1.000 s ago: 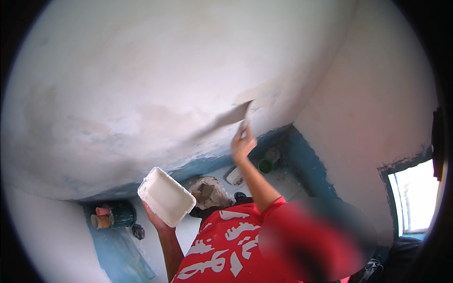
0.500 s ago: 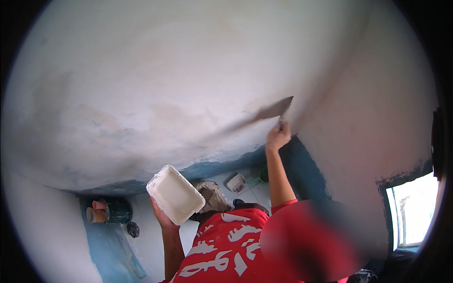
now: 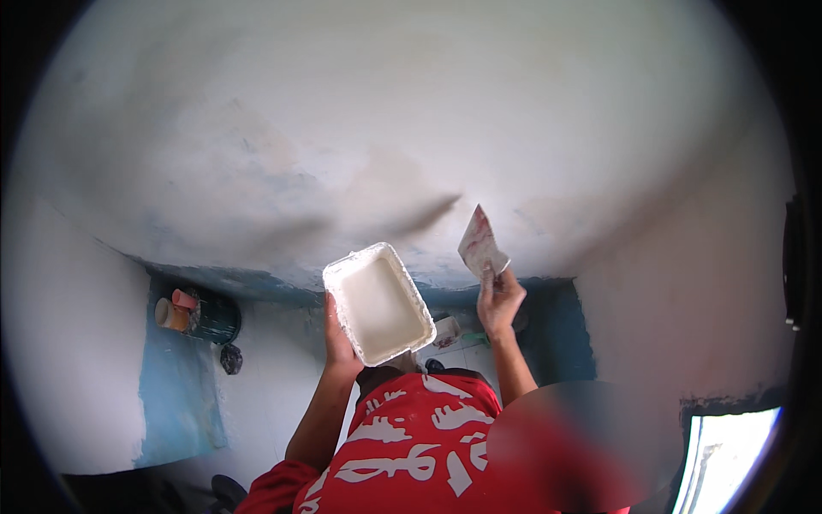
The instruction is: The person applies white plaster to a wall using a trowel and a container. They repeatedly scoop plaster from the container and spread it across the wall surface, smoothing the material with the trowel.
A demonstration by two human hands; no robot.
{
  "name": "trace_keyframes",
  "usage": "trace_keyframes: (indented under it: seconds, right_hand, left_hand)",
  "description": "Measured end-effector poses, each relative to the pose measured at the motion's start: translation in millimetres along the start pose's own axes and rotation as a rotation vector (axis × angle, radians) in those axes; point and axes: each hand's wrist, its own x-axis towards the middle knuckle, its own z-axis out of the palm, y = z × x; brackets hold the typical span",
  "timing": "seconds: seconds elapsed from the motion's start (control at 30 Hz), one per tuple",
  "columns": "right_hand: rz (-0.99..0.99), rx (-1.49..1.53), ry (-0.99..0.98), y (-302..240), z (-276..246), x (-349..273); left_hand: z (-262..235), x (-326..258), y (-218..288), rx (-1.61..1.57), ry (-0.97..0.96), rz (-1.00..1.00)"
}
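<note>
I see my left hand (image 3: 340, 338) gripping one short end of a white rectangular tray (image 3: 378, 303), fingers wrapped under its rim, so the open side faces up and toward me; I judge it is held roughly level to keep the pale putty inside from sliding out. My right hand (image 3: 499, 301) is closed around the handle of a broad putty knife (image 3: 481, 243), blade pointing up and tilted, just beside the tray and a little apart from the wall (image 3: 411, 128), which reads as a pause off the surface rather than a stroke. The blade carries smears, white with some reddish marks, though I cannot tell what the red is. The wall shows patchy grey and tan areas in the skim coat. Lower left, a dark bucket (image 3: 214, 315) with small containers beside it sits on the floor, too small to make out. The handle is hidden in my fist, and my red shirt (image 3: 411, 437) covers what lies below; a blurred patch covers its right.
</note>
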Motion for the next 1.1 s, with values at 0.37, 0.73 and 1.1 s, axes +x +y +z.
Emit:
trace_keyframes:
  seconds: [0.37, 0.73, 1.1]
  right_hand:
    - [-0.019, 0.017, -0.670, -137.9, -3.9, 24.4]
    - [-0.291, -0.462, -0.797, -132.0, 44.3, 11.9]
    - [-0.264, -0.348, -0.824, -135.6, 41.2, 3.9]
  left_hand:
    - [0.7, 2.2, -8.2, -0.003, -0.030, 0.019]
    - [3.2, 1.9, -13.9, -0.012, -0.101, 0.159]
    - [5.7, 3.1, -22.3, 0.075, -0.025, 0.206]
